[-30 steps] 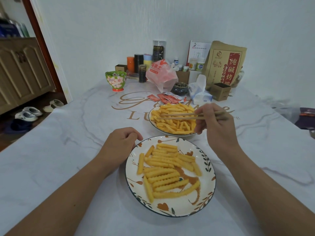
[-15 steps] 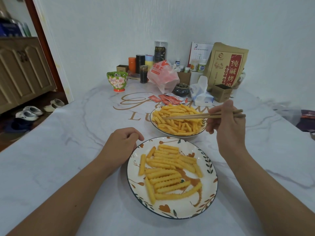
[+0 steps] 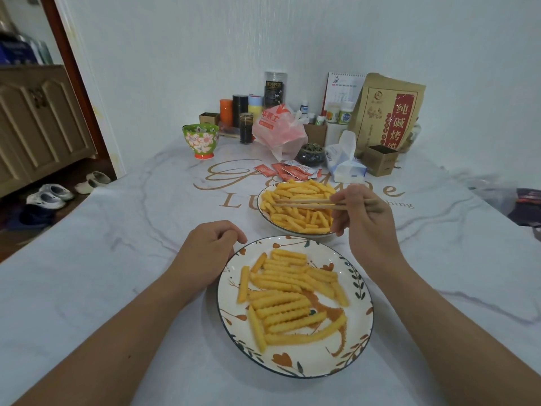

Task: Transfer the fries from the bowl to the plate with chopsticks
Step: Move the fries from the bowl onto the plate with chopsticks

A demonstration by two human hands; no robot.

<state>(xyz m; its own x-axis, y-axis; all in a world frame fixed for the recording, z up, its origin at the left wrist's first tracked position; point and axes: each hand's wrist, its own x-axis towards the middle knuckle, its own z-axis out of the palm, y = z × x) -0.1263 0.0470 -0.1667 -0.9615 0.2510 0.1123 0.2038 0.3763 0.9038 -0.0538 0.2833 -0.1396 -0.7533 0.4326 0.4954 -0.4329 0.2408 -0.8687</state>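
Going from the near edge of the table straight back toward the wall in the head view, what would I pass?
Plate of fries → bowl of fries → red sauce packets → pink plastic bag → tall dark canister.

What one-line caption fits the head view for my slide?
Right hand holds chopsticks over the bowl of crinkle-cut fries; left hand rests beside the floral plate.

One plate (image 3: 363, 291) of fries sits nearest; beyond it stands one bowl (image 3: 265, 212) of fries. Two chopsticks (image 3: 304, 204) lie level over that bowl. Beyond the bowl lie about five red sachets (image 3: 288, 170), one tissue pack (image 3: 345, 165) and one floral cup (image 3: 200, 140).
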